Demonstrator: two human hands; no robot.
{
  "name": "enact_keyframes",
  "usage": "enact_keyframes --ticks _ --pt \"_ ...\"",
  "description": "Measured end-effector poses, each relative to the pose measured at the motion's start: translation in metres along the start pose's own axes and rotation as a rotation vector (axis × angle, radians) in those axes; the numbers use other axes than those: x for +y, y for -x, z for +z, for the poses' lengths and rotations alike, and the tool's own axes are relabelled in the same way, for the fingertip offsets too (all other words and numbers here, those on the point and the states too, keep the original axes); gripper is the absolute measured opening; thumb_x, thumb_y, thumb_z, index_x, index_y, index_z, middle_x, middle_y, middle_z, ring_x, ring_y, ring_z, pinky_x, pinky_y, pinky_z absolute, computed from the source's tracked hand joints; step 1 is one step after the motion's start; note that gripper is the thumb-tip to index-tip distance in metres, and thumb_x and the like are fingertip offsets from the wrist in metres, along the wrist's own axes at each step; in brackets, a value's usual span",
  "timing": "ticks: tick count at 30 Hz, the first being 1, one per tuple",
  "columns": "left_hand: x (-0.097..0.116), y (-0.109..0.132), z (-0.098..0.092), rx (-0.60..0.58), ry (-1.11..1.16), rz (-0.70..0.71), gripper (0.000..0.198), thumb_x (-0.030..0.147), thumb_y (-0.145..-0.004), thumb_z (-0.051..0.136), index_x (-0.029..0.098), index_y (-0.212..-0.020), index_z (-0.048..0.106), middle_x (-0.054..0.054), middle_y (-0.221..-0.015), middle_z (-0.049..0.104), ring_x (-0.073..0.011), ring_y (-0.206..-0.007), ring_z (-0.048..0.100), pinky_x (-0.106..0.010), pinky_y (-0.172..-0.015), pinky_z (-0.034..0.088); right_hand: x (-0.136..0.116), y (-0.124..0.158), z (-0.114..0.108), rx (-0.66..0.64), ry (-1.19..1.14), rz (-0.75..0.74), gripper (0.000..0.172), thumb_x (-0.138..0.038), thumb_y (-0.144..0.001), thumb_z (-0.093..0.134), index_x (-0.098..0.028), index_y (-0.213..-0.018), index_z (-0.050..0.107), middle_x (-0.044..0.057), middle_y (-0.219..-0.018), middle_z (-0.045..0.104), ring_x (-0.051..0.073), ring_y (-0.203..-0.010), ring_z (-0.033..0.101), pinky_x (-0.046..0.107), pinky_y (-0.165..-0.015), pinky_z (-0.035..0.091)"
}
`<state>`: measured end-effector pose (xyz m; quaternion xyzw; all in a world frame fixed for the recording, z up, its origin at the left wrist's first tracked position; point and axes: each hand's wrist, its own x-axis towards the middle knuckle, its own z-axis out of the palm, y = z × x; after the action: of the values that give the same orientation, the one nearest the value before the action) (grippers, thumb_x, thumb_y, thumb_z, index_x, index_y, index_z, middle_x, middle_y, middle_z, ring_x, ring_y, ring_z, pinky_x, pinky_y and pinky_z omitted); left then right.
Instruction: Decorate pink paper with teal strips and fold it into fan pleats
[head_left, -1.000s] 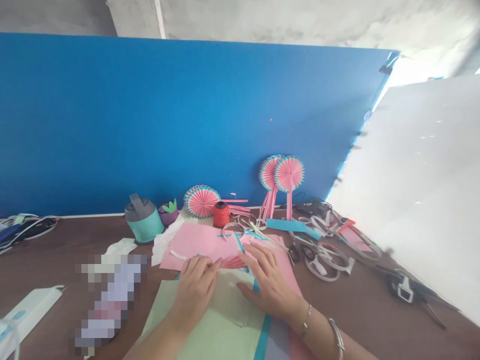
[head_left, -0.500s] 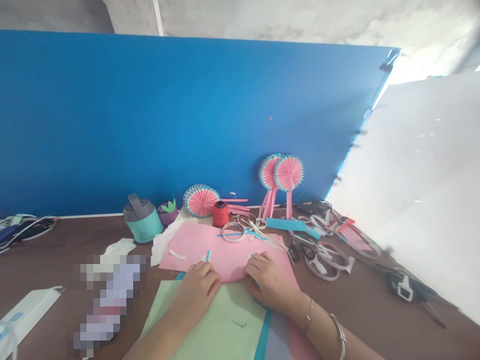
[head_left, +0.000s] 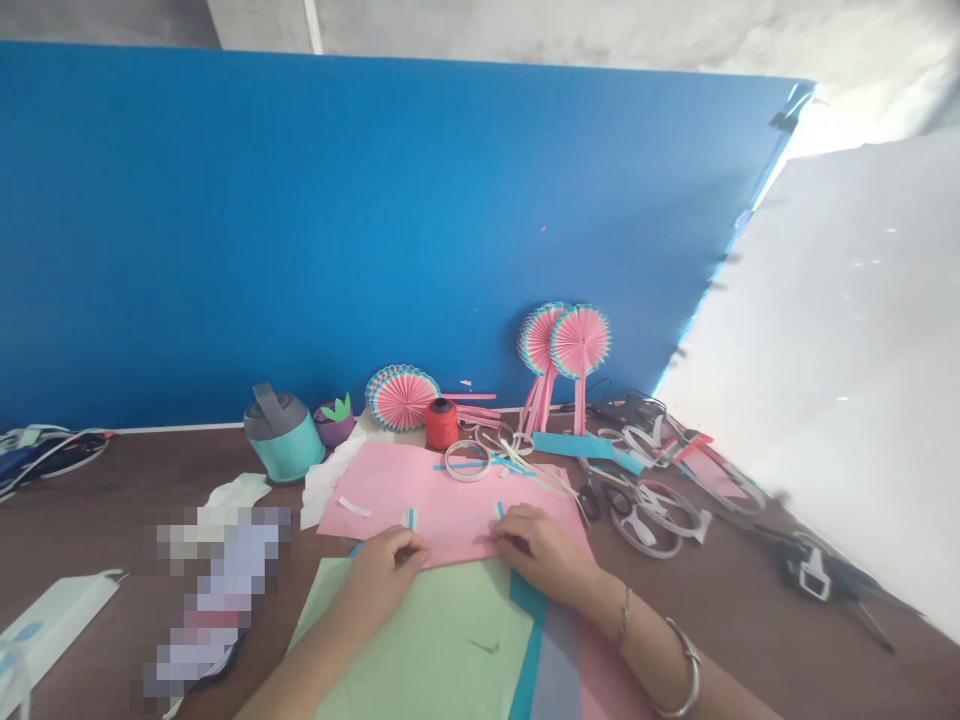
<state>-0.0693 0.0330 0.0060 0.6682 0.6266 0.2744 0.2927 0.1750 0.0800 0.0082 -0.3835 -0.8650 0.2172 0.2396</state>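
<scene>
My left hand [head_left: 381,575] is closed, thumb and fingers pinched low over the sheets in front of me. A short blue-and-white striped paper end [head_left: 410,518] sticks up past its fingertips. Opposite it, my right hand [head_left: 544,553] pinches in the same way, and another striped paper end [head_left: 500,510] shows beyond its fingers. Most of the paper in my fingers is hidden; whether both ends belong to one piece I cannot tell. Beneath the hands lie a pink sheet [head_left: 382,475] and a pale green sheet [head_left: 420,640].
A roll of tape [head_left: 448,470] and a red thread spool [head_left: 442,425] stand on or behind the pink sheet. Pleated paper rosettes [head_left: 580,341] lean on the blue partition [head_left: 337,220]. Scissors [head_left: 616,500] and more tape rolls lie right. A teal pot [head_left: 286,445] stands left.
Both hands have shifted slightly apart and rolled, opening small gaps between thumbs and fingers. The striped end by my left hand now shows wider. My view has tilted a little.
</scene>
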Motion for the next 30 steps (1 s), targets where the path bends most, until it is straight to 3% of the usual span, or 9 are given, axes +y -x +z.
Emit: enact_keyframes --ticks 5,10,20,30 --pt "-0.002 -0.002 0.004 0.03 -0.009 -0.021 0.019 0.028 -0.076 0.045 0.02 -0.069 0.06 -0.002 -0.075 0.066 -0.019 -0.075 0.059 -0.028 -0.07 0.042 0.003 -0.003 0.002 0.001 -0.051 0.116 0.018 -0.013 -0.08 0.051 -0.018 -0.083 0.068 0.004 -0.074 0.064 0.016 -0.071 0.055 0.025 -0.065 0.04" --pt "-0.003 -0.003 0.004 0.089 -0.118 0.047 0.02 0.03 -0.077 0.046 0.02 -0.07 0.061 -0.004 -0.075 0.065 -0.0214 -0.079 0.058 -0.031 -0.074 0.041 0.006 -0.006 0.003 -0.005 -0.098 0.263 0.013 -0.017 -0.076 0.055 -0.016 -0.079 0.068 0.002 -0.068 0.063 0.014 -0.061 0.052 0.022 -0.055 0.035" --pt "-0.005 -0.007 0.005 0.097 -0.183 0.064 0.019 0.028 -0.077 0.047 0.02 -0.07 0.062 -0.004 -0.074 0.066 -0.0215 -0.078 0.058 -0.032 -0.072 0.041 0.007 -0.01 0.003 -0.018 -0.113 0.285 0.016 -0.026 -0.08 0.055 -0.016 -0.07 0.062 0.001 -0.06 0.059 0.012 -0.055 0.048 0.022 -0.051 0.031" --pt "0.0 -0.005 0.003 0.065 -0.218 0.028 0.015 0.025 -0.078 0.049 0.019 -0.071 0.061 -0.004 -0.075 0.064 -0.0213 -0.08 0.057 -0.031 -0.073 0.04 0.013 -0.01 0.007 -0.029 -0.128 0.283 0.009 -0.018 -0.075 0.055 -0.017 -0.067 0.057 -0.001 -0.06 0.056 0.012 -0.056 0.048 0.022 -0.051 0.031"
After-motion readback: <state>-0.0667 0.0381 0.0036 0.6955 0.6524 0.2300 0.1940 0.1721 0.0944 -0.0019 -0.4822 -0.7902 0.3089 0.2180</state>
